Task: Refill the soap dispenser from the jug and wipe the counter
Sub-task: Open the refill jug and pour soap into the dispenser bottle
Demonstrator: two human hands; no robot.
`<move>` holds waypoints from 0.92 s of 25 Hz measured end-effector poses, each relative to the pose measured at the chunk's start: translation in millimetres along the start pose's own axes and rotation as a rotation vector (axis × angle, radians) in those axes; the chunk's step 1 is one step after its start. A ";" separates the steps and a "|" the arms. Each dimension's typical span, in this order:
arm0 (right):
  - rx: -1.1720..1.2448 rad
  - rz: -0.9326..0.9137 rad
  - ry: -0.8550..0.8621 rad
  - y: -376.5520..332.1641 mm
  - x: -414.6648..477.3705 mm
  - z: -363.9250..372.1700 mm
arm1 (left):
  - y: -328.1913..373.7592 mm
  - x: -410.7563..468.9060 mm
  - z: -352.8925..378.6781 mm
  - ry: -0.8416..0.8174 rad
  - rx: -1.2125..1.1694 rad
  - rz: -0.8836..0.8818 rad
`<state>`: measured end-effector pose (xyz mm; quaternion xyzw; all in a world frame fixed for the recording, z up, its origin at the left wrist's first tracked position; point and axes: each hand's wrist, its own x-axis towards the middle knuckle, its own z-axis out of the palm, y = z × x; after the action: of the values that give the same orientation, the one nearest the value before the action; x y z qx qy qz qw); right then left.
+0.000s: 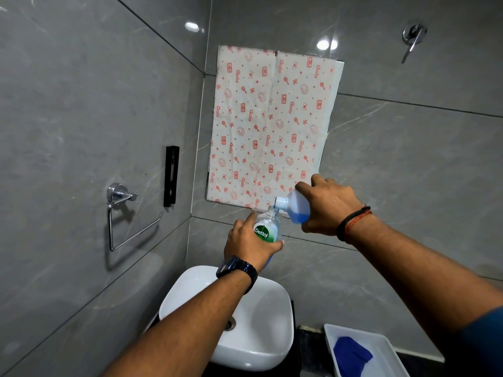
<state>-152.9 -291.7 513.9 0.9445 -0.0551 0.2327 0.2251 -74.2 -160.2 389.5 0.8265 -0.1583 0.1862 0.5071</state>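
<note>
Dispenser and jug in hands.

The jug in the right hand is clear with blue liquid, and the dispenser in the left hand is clear with a green-and-white label. Behind the hands hangs white paper patterned in red; below them sit a white basin and a white tray holding a blue cloth.

1 head view — close, looking forward and down over the basin.
</note>
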 end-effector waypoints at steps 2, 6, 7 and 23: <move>-0.005 -0.001 0.000 0.4 0.0 -1.1 | 0.7 -0.5 -0.8 -0.001 0.001 -0.001; -0.009 -0.011 0.017 0.5 -0.4 -2.3 | 1.8 -2.3 -2.8 -0.002 -0.001 0.010; -0.012 -0.013 0.018 0.3 -0.7 -2.2 | 1.9 -2.6 -3.2 0.000 -0.001 0.011; -0.018 -0.013 0.008 -0.9 -1.8 -4.8 | 2.4 -6.5 -6.0 0.013 -0.004 0.013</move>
<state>-156.2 -288.8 516.5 0.9418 -0.0500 0.2346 0.2355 -81.9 -155.3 390.9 0.8234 -0.1607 0.1944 0.5083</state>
